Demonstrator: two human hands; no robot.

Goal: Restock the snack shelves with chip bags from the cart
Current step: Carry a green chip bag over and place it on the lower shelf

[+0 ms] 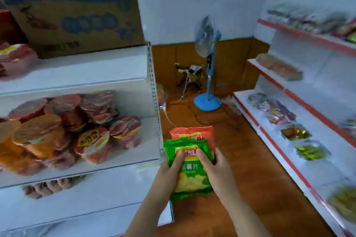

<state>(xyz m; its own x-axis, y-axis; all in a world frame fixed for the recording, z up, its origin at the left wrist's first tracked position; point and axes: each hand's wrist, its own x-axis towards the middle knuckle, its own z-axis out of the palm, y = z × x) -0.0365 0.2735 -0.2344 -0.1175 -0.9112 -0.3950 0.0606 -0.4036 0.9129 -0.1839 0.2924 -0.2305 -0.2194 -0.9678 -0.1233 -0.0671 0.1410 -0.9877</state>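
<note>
Room: shop aisle with wooden floor (240, 159), blue fan (207, 63) at the back.
Bags: green chip bag (189, 167) over orange chip bag (194, 133), mid-aisle.
Grip: left hand (169, 169) and right hand (215, 167) pinch the green chip bag's sides.

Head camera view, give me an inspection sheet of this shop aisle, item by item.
Surface: brown floor between two white shelf units.
Job's things: green chip bag in front, orange chip bag behind it, both held up in the aisle; no cart seen.
Clutter: noodle cups piled on the left shelf; cardboard box on top; assorted packets on the right shelf.
Hands: left hand and right hand both grip the bags, thumbs on the green one.
Cables: cords trail across the floor.
Surroundings: blue standing fan, yellow-black object, blurred.
</note>
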